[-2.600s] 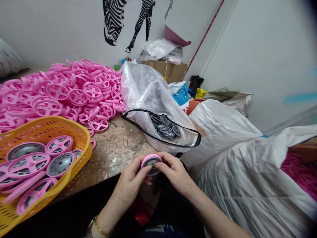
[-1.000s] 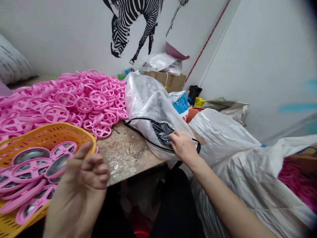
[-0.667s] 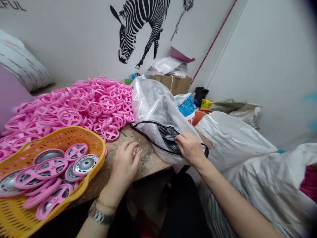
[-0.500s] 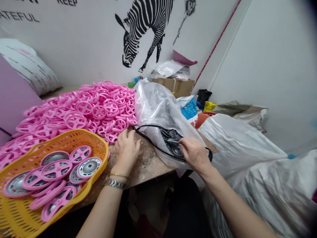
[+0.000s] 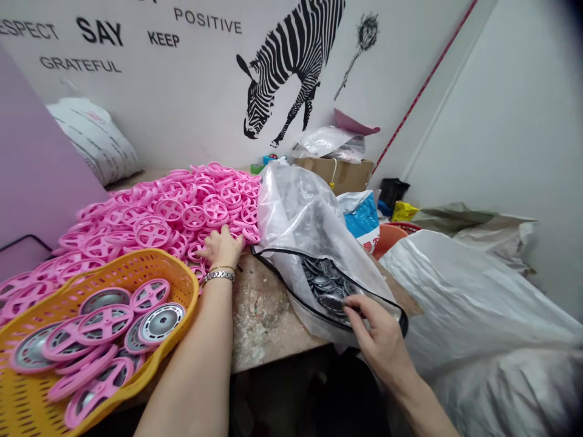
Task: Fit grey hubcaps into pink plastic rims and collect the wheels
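Our right hand [image 5: 380, 340] sits at the black-edged mouth of a clear plastic bag [image 5: 296, 209], fingers together; any grip is unclear. Grey metal wheel caps [image 5: 325, 282] lie just past the fingertips. Our left hand [image 5: 221, 247], fingers apart, touches pink plastic wheels [image 5: 195, 209].

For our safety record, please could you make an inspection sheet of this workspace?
Surface: worn, stained workbench, flecked with debris.
Job's things: heap of pink plastic wheels; silver discs inside a clear plastic bag; pink wheels with silver discs fitted in a yellow basket.
Clutter: cardboard box and orange tub behind the bench.
Grippers: bare hands. Left hand open on the heap's edge; right hand at the silver discs, grip unclear.
Cables: nothing seen.
Surroundings: wall with zebra decal; white woven sacks at right.
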### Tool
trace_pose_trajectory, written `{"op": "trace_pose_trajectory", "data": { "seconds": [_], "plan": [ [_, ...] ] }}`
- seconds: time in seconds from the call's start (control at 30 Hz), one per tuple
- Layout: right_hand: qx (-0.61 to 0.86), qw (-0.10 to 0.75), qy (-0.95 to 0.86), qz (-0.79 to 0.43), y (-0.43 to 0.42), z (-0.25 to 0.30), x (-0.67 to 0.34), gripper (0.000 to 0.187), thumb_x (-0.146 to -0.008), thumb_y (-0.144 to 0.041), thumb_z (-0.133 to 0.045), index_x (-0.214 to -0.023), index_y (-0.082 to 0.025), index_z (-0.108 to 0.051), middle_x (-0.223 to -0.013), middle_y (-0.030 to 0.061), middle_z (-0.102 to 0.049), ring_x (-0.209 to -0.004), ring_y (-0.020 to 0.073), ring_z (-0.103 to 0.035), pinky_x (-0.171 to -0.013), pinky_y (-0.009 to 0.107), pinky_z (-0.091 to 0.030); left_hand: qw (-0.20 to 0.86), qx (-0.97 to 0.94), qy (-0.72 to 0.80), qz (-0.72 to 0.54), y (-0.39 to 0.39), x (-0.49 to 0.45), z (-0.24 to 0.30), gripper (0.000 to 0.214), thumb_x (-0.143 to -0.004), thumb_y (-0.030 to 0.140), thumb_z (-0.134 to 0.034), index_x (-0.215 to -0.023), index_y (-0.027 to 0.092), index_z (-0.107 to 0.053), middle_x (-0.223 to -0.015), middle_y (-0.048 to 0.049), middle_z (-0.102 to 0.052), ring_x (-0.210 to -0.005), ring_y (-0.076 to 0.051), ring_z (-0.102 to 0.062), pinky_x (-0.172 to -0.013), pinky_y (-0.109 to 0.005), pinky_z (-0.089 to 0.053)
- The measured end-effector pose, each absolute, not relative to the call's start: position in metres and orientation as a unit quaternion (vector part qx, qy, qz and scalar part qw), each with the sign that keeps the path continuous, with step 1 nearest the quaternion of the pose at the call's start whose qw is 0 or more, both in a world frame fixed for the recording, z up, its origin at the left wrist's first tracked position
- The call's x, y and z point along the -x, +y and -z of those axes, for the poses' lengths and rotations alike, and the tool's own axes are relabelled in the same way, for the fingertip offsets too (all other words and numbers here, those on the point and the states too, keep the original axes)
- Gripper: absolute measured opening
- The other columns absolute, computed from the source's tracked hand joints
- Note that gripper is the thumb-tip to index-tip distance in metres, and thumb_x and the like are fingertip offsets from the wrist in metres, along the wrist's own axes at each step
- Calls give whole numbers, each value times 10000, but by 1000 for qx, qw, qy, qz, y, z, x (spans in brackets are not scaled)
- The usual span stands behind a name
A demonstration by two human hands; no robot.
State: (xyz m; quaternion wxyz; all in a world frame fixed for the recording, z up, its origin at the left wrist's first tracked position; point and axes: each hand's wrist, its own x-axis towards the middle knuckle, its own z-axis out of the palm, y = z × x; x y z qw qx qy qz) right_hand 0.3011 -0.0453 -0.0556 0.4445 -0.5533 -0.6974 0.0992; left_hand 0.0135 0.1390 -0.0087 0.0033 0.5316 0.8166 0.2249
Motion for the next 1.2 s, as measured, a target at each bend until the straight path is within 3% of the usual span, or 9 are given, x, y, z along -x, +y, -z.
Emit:
{"op": "trace_pose_trajectory", "data": {
  "seconds": [0.3, 0.7, 0.83, 1.03, 1.2],
  "plan": [
    [563, 456, -676, -132, -49, 71, -299, 186, -962, -329, -511, -963, -210, -654, -926, 75, -714, -848, 222, -672, -774, 322, -515, 16, -562, 806, -186, 136, -16, 18, 612, -844, 593, -440, -1313, 226, -579, -1323, -194, -585, -1213, -430, -503, -920, -615, -420],
    [586, 476, -637, -155, -60, 62, -298, 195, -958, -359, -512, -952, -213, -641, -853, 35, -687, -769, 190, -655, -718, 281, -480, 13, -644, 756, -118, 88, -35, 22, 377, -875, 437, -454, -1088, 250, -702, -1215, -134, -670, -1131, -381, -545, -830, -494, -473],
    [594, 480, -627, -153, -59, 63, -303, 193, -952, -361, -512, -961, -215, -637, -841, 27, -680, -749, 188, -661, -707, 284, -480, 4, -683, 723, -105, 69, -46, 24, 382, -898, 450, -438, -1089, 242, -695, -1179, -133, -677, -1132, -358, -562, -826, -453, -473],
    [616, 448, -635, -131, -48, 67, -306, 200, -937, -356, -500, -996, -212, -625, -939, 54, -710, -850, 224, -672, -788, 328, -476, -37, -731, 675, -92, 41, -55, 32, 324, -928, 342, -447, -1113, 186, -661, -1104, -144, -665, -1059, -305, -602, -854, -413, -451],
    [635, 410, -638, -148, -44, 71, -305, 231, -924, -389, -500, -1015, -211, -615, -947, 62, -713, -858, 239, -669, -773, 340, -467, -78, -763, 635, -93, 27, -57, 38, 329, -941, 253, -444, -1213, 172, -611, -1139, -148, -640, -1096, -308, -559, -919, -449, -415]
  ]
}}
